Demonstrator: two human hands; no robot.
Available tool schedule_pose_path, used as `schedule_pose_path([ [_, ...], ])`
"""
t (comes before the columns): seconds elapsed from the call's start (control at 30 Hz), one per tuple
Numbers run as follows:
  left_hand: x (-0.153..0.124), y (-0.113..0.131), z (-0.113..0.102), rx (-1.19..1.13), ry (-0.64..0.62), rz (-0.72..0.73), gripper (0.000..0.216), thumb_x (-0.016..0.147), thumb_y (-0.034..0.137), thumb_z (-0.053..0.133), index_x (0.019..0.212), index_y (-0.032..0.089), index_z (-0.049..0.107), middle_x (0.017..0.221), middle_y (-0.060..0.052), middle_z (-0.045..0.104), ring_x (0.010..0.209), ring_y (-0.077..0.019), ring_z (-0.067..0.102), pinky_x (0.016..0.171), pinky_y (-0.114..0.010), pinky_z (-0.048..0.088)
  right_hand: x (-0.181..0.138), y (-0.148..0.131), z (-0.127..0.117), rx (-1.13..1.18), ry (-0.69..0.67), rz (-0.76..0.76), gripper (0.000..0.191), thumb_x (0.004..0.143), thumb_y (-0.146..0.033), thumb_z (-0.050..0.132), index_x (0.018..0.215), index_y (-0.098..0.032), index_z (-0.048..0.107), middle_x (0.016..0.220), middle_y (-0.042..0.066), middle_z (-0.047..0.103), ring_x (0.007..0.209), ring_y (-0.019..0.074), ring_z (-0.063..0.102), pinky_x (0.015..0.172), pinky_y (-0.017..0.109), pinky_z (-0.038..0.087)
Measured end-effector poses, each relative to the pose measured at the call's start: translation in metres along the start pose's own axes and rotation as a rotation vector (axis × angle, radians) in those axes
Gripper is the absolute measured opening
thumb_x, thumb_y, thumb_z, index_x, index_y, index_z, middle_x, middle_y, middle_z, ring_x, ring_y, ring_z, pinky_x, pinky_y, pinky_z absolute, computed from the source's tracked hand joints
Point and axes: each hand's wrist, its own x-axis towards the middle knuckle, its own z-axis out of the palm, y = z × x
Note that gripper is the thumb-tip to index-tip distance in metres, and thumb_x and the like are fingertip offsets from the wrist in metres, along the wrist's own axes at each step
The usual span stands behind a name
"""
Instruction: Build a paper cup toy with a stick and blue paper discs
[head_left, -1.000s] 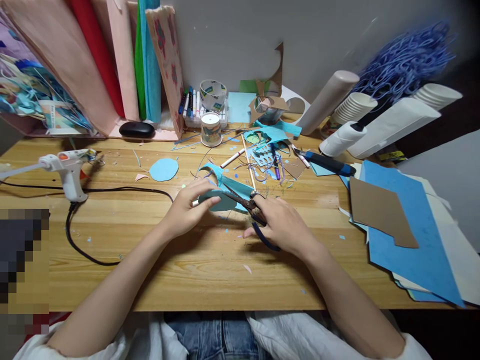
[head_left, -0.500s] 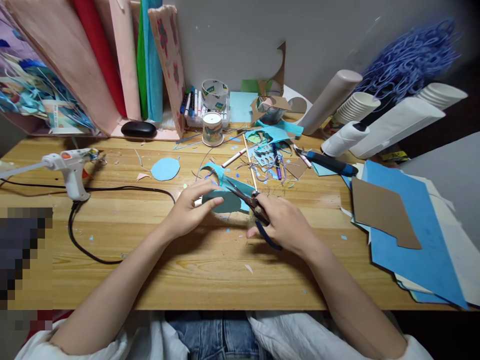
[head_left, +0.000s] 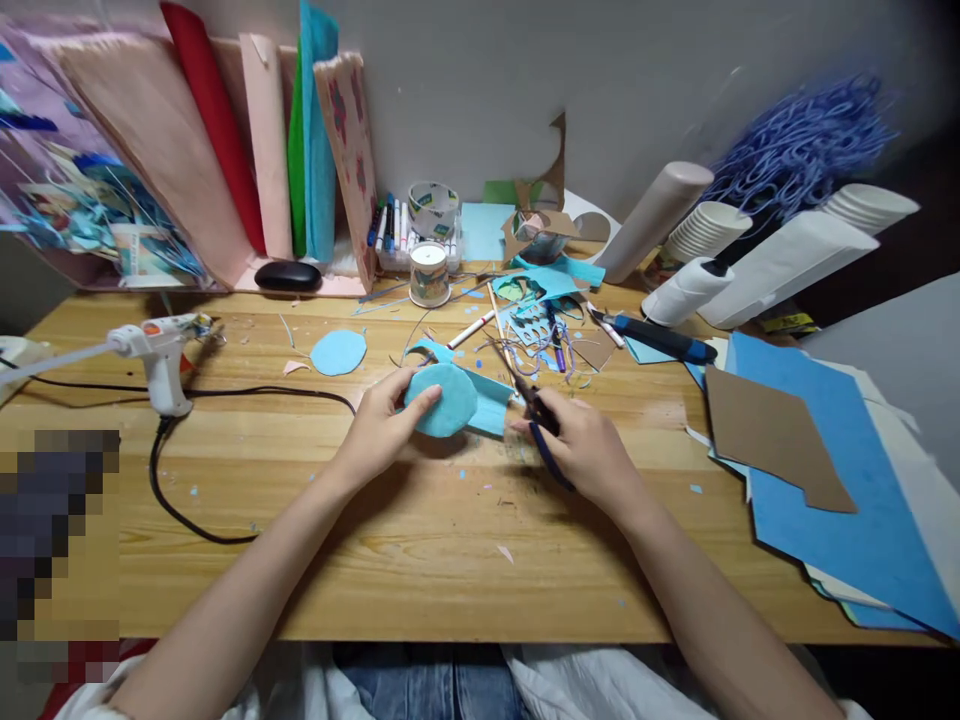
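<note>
Disc, perhaps paper, in left fingers; scissors right.

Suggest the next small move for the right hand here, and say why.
Probably lay the scissors down on the wooden table. The right hand holds them with the blades clear of the light blue disc, and the disc, pinched in the left hand, looks rounded along its visible edge, so little cutting seems left.
</note>
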Motion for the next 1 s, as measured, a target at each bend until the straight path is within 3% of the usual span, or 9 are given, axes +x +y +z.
schedule_pose_path([
  [0.17,0.008,-0.003,-0.006,-0.434,0.1,-0.204,0.041,0.067,0.039,0.07,0.094,0.013,0.054,0.082,-0.004,0.065,0.071,-0.014,0.061,0.067,-0.026,0.049,0.009,0.021,-0.002,0.02,0.106,0.291,0.033,0.085,-0.049,0.04,0.085,-0.021,0.057,0.07,0.005,0.065,0.063,0.0216,0.061,0.052,0.025,0.035],
  [0.3,0.016,-0.004,-0.033,-0.444,0.262,-0.174,0.048,0.068,0.036,0.07,0.105,0.014,0.048,0.089,-0.006,0.066,0.072,-0.0145,0.063,0.073,-0.031,0.051,0.017,0.041,0.003,0.06,0.115,0.367,0.033,0.082,-0.049,0.04,0.083,-0.021,0.057,0.07,0.006,0.066,0.064,0.0228,0.062,0.054,0.027,0.038],
  [0.4,0.021,-0.013,-0.062,-0.247,0.484,-0.126,0.052,0.071,0.032,0.065,0.115,0.015,0.043,0.105,-0.011,0.062,0.09,-0.0189,0.062,0.083,-0.037,0.049,0.02,0.049,0.008,0.129,0.086,0.368,0.033,0.082,-0.05,0.04,0.085,-0.021,0.057,0.075,0.007,0.067,0.069,0.0237,0.063,0.057,0.028,0.04],
  [0.47,0.022,-0.022,-0.076,0.011,0.598,-0.142,0.051,0.075,0.028,0.061,0.119,0.014,0.041,0.116,-0.016,0.056,0.106,-0.0238,0.056,0.093,-0.043,0.043,0.02,0.051,0.012,0.139,0.08,0.365,0.035,0.081,-0.052,0.041,0.086,-0.021,0.057,0.077,0.007,0.068,0.069,0.0246,0.063,0.057,0.029,0.041],
  [0.6,0.018,-0.029,-0.07,0.624,0.696,-0.1,0.058,0.077,0.027,0.06,0.127,0.007,0.038,0.135,-0.026,0.034,0.131,-0.0372,0.028,0.103,-0.056,0.024,0.021,0.051,0.014,0.142,0.097,0.359,0.036,0.078,-0.051,0.044,0.087,-0.02,0.06,0.076,0.007,0.068,0.068,0.0248,0.063,0.057,0.03,0.042],
  [0.67,0.014,-0.025,-0.055,0.73,0.575,0.004,0.059,0.081,0.036,0.055,0.131,0.009,0.036,0.138,-0.024,0.03,0.132,-0.0365,0.025,0.104,-0.056,0.024,0.021,0.05,0.014,0.163,0.097,0.341,0.034,0.078,-0.05,0.045,0.085,-0.02,0.06,0.075,0.007,0.068,0.067,0.0238,0.063,0.056,0.029,0.042],
  [0.8,0.002,-0.012,-0.02,0.687,0.021,0.251,0.072,0.079,0.049,0.054,0.14,0.026,0.023,0.143,-0.014,0.029,0.133,-0.0285,0.025,0.106,-0.048,0.027,0.022,0.049,0.012,0.176,0.099,0.312,0.034,0.079,-0.05,0.044,0.085,-0.021,0.06,0.073,0.006,0.068,0.065,0.0235,0.062,0.055,0.029,0.042],
  [0.87,-0.002,-0.01,-0.008,0.683,-0.16,0.314,0.074,0.074,0.052,0.06,0.138,0.031,0.029,0.145,-0.011,0.028,0.133,-0.0295,0.025,0.106,-0.049,0.027,0.021,0.047,0.011,0.176,0.105,0.294,0.034,0.08,-0.05,0.044,0.086,-0.021,0.061,0.074,0.007,0.068,0.065,0.0235,0.062,0.055,0.029,0.042],
  [1.0,-0.003,-0.016,0.006,0.638,-0.229,0.341,0.039,0.079,0.04,0.058,0.116,0.028,0.055,0.129,-0.01,0.046,0.12,-0.0268,0.042,0.1,-0.045,0.035,0.021,0.042,0.008,0.202,0.096,0.281,0.032,0.08,-0.048,0.044,0.086,-0.021,0.061,0.075,0.006,0.069,0.064,0.0224,0.062,0.055,0.028,0.041],
])
